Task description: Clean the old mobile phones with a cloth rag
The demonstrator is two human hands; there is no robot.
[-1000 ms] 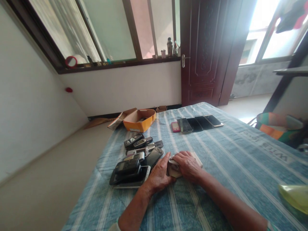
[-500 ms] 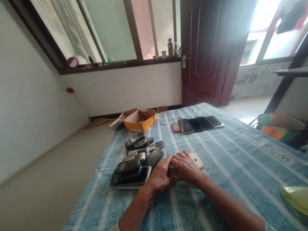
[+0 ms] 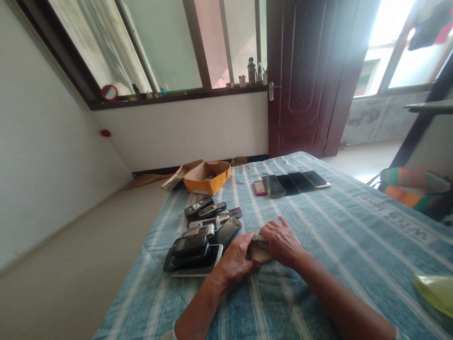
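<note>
A crumpled pale grey-beige cloth (image 3: 260, 254) sits between my two hands, low over the bed-like striped surface (image 3: 339, 236). My left hand (image 3: 239, 255) is closed around its left side, thumb along the near edge. From above, my right hand (image 3: 283, 242) curls its fingers over the cloth's right side. Only a thin edge of a white phone (image 3: 297, 240) peeks out past the right hand; the rest is hidden. Just left of my left hand lies a dark touchscreen phone (image 3: 228, 231), beside a pile of older phones (image 3: 189, 245).
An open orange cardboard box (image 3: 208, 182) stands at the far left edge. Several dark smartphones (image 3: 290, 184) lie in a row at the back, a small pink phone (image 3: 259, 188) at their left end. Something yellow-green and shiny (image 3: 435, 293) lies near the right edge.
My right hand has shifted slightly right, showing more of the cloth and covering most of the white phone. My left hand stays about where it was.
</note>
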